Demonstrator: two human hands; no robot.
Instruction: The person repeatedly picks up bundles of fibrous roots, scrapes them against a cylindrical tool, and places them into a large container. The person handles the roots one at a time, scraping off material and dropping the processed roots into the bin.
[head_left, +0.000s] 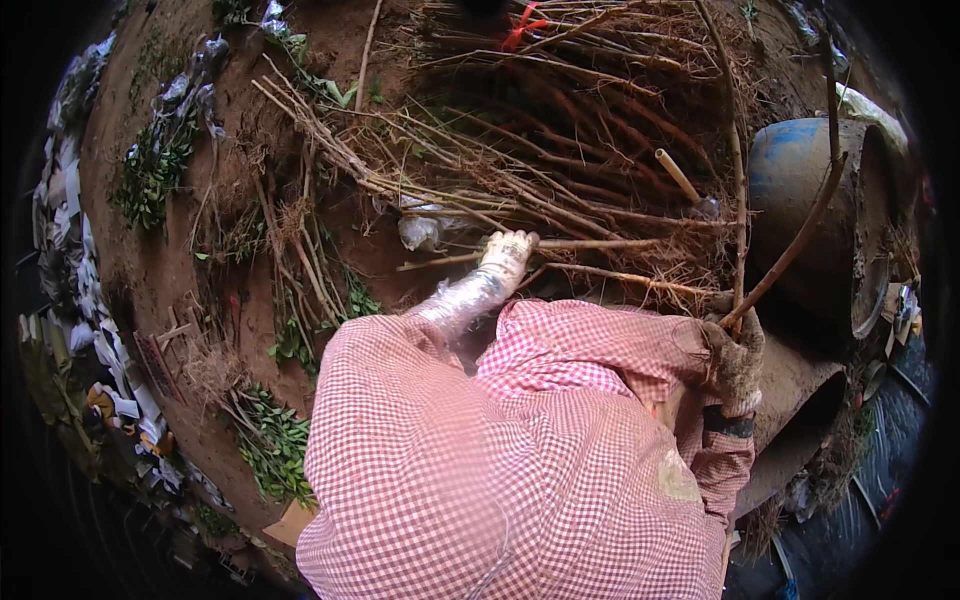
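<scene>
My left hand (510, 250), in a dirty pale glove with clear plastic film wrapped round the forearm, is closed around thin woody stems at the near side of a rooted sapling pile (600, 135). A crumpled clear plastic bag (420, 231) lies just left of it. On the right, my right hand (735, 360), in a muddy glove, grips a forked stem (795, 232) whose two branches rise away from me. Dense bare roots spread between the hands. A red ribbon (521, 28) marks a bundle at the far edge.
A muddy blue barrel (810, 217) lies on its side at the right. Another hollow container (795, 420) is below it. Leafy cuttings (277, 450) and loose stems (307, 255) lie on the soil at left, beyond which runs a strip of plastic litter (90, 300).
</scene>
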